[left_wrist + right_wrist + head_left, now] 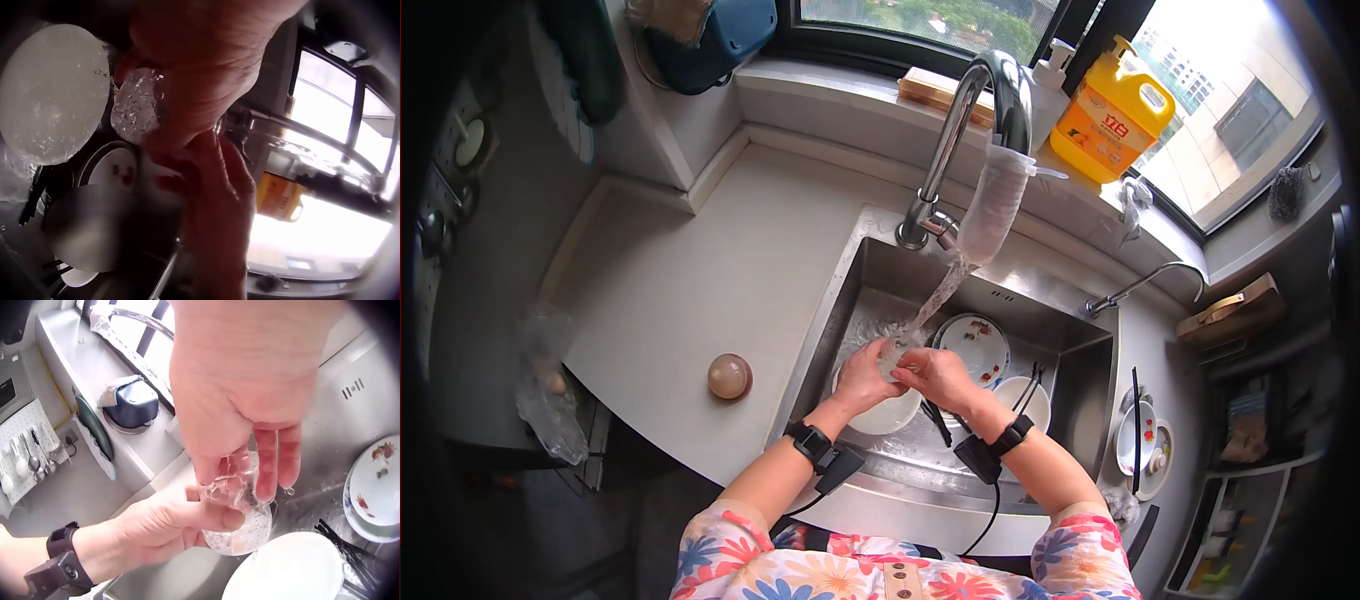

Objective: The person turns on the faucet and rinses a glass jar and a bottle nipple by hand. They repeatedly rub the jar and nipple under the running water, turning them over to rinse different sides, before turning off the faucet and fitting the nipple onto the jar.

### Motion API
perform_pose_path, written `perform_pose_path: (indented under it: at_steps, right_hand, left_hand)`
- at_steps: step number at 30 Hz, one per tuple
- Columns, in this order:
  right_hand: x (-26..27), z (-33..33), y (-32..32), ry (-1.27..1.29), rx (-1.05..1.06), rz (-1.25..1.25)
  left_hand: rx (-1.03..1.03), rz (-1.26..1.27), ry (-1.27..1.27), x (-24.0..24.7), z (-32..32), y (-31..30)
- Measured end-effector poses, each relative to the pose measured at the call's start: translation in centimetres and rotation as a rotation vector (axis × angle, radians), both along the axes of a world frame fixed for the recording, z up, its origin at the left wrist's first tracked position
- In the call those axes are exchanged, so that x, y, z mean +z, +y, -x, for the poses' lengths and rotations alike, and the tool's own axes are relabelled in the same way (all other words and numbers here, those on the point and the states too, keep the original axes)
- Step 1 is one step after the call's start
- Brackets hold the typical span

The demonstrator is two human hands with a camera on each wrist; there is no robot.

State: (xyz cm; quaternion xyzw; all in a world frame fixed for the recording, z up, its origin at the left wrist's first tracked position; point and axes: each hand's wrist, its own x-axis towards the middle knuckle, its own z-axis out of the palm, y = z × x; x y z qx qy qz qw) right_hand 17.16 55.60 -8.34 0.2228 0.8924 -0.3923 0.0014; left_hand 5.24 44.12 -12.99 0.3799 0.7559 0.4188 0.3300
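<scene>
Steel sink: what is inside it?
Inside the steel sink: a flowered plate, white dishes, black chopsticks and running water. The left hand, right hand and clear cup between them hide part of what lies beneath.

So the glass over the sink is mostly blocked by the left hand and right hand in the head view. Down in the sink, the white bowl gets chopped by the right wrist view's bottom edge, the flowered plate by its right edge. Left wrist view: some pale round blur covers part of the sink, can't tell what. Yellow jug behind the sink: fine print's way too tiny.
</scene>
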Motion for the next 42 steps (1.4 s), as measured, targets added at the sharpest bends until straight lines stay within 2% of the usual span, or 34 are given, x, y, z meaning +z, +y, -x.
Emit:
perform_pose_path:
  at_steps: [3, 6, 7, 10, 11, 12, 13, 14, 16, 17, 19, 20, 21, 22, 23, 25, 26, 29, 32, 33, 39, 42]
  right_hand:
    - [1.1, -0.9, 0.8, 0.094, -0.038, 0.033]
    - [0.9, -1.2, 1.7, 0.374, -0.252, 0.003]
    - [0.7, -1.2, 2.0, 0.373, -0.254, 0.002]
    - [-0.2, -1.3, 3.1, 0.170, -0.399, 0.207]
    - [-0.6, -1.5, 3.0, 0.170, -0.400, 0.208]
    - [-0.2, -1.4, 2.6, 0.160, -0.475, 0.415]
    - [-0.1, -1.3, 2.3, 0.147, -0.546, 0.623]
    - [-0.2, -1.5, 2.2, 0.144, -0.541, 0.629]
    - [-0.7, -1.5, 1.8, -0.020, -0.502, 0.569]
    - [-0.5, -1.5, 1.4, -0.133, -0.466, 0.405]
    - [0.0, -1.3, 0.5, -0.141, -0.282, -0.089]
    - [0.5, -1.2, -0.4, -0.115, -0.281, -0.126]
    - [1.6, -0.2, -1.6, -0.115, -0.265, -0.123]
    - [2.5, 0.9, -2.9, -0.005, -0.165, -0.112]
    - [3.2, 2.3, -4.1, 0.107, -0.070, -0.101]
    - [4.4, 5.9, -6.7, 0.180, 0.124, -0.174]
    - [4.9, 7.9, -8.0, 0.153, 0.215, -0.225]
    - [5.0, 12.5, -11.4, 0.031, 0.419, -0.333]
    - [3.0, 15.1, -14.0, -0.019, 0.542, -0.411]
    - [2.3, 15.7, -14.6, -0.018, 0.549, -0.410]
    - [0.4, 16.7, -14.4, 0.094, 0.609, -0.396]
    - [1.6, 15.1, -13.0, 0.058, 0.582, -0.244]
  left_hand:
    - [0.018, -0.022, 0.005, 1.1, -0.1, 0.2]
    - [0.063, -0.059, -0.032, 0.9, 0.1, 0.6]
    - [0.060, -0.059, -0.033, 1.0, 0.2, 0.8]
    - [0.082, -0.079, -0.079, 0.9, 0.3, 1.3]
    - [0.066, -0.075, -0.223, 0.3, 0.4, 1.5]
    - [0.050, -0.069, -0.366, 0.3, 0.5, 1.6]
    - [0.051, -0.067, -0.366, 0.4, 0.6, 1.6]
    - [0.022, 0.056, -0.451, 0.4, 0.5, 1.5]
    - [-0.017, 0.233, -0.527, 1.0, 0.9, 0.9]
    - [-0.033, 0.281, -0.522, 1.2, 0.9, 0.7]
    - [-0.019, 0.311, -0.505, 0.3, 1.0, 0.1]
    - [-0.041, 0.377, -0.422, 0.0, 1.1, -0.2]
    - [-0.065, 0.444, -0.338, -0.1, 1.0, -0.4]
    - [-0.065, 0.509, -0.288, -0.8, 0.9, -0.6]
    - [-0.064, 0.444, -0.176, -3.1, 0.2, -0.5]
    - [-0.044, 0.433, -0.154, -3.0, 0.2, -1.1]
    - [-0.033, 0.422, -0.135, -3.9, -0.3, -4.9]
    - [-0.002, 0.382, -0.075, -3.8, -1.5, -5.9]
    - [0.038, 0.339, -0.022, -3.7, -2.0, -7.0]
    - [0.049, 0.324, -0.007, -3.5, -3.1, -5.3]
    - [0.033, 0.207, 0.070, -2.8, -2.3, -6.9]
    - [-0.005, 0.143, 0.124, -2.6, -1.9, -8.0]
